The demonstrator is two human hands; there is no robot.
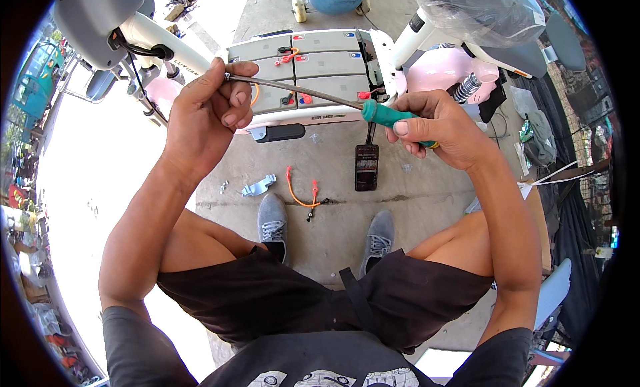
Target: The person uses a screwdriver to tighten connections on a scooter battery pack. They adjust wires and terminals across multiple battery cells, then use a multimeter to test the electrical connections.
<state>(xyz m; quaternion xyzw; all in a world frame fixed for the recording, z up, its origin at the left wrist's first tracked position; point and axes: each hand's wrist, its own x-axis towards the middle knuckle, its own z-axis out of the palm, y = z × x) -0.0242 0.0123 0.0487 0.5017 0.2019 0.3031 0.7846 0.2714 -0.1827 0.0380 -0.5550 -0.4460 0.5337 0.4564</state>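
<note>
My right hand (pixel 440 130) is closed around the green handle of a long screwdriver (pixel 300 92), held level above a row of batteries. At the far end of its shaft, my left hand (pixel 210 104) pinches the tip between thumb and forefinger, the other fingers curled. Whether a small screw sits at the tip is hidden. Beneath lie several grey batteries (pixel 330 66) with red and blue terminals, set in the white frame of an electric scooter (pixel 320 118). A short orange cable (pixel 288 56) with red caps rests on the batteries.
On the concrete between my shoes and the scooter lie an orange cable (pixel 298 199), a light-blue bracket (pixel 259 185), small screws (pixel 223 186) and a black phone-like device (pixel 366 167). Pink body panels (pixel 447 74) and a plastic-wrapped seat (pixel 480 17) stand at the right.
</note>
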